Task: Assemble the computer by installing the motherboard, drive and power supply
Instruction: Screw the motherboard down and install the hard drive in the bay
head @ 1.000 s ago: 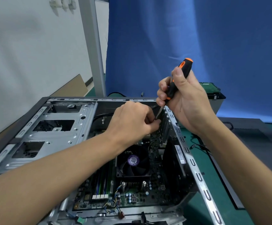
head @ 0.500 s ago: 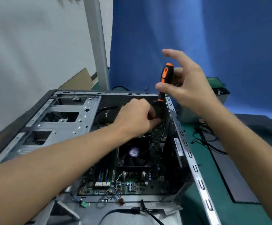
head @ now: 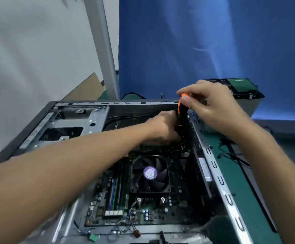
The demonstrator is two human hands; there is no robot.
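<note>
I read this as driving a screw near the one o'clock corner of the motherboard [head: 160,215], which lies flat in the open case [head: 213,166]. The right hand [head: 212,106] pinches the top of the screwdriver [head: 182,115] with its fingertips, a grip suited to spinning it upright. The left hand [head: 160,127] curls low beside the shaft, probably steadying the tip. I cannot tell what it grips. The drive [head: 238,85] sits outside the case, at two o'clock.

One case [head: 108,103], one motherboard [head: 160,216], one fan [head: 150,173], one screwdriver [head: 181,117], one drive [head: 238,84], and two hands: left hand [head: 162,127], right hand [head: 212,103].
</note>
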